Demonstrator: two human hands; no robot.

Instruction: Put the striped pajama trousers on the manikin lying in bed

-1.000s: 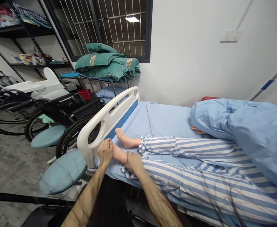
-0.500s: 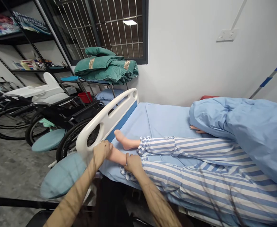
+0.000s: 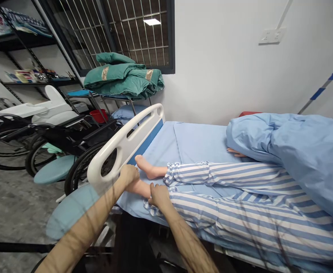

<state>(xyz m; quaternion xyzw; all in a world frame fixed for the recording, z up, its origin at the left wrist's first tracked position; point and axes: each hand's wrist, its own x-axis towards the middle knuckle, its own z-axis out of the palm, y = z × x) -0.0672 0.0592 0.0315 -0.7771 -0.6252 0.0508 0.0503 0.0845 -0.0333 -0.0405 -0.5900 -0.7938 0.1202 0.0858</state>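
Left hand (image 3: 129, 175) in the head view is closed around the toe end of a smooth, bare near foot (image 3: 140, 188), its fingers mostly hidden; the right hand (image 3: 159, 195) is wrapped round the ankle, beside the ruffled cuff of blue-and-white striped cloth trousers (image 3: 196, 206). Just beside the left hand stands a curved white plastic footboard (image 3: 125, 142) with oval cut-outs. Both forearms cross the bed's near edge. Light-blue sheet (image 3: 199, 140) stretches flat beyond the bare far foot (image 3: 145, 167). The near foot lies directly between the two hands, touching both.
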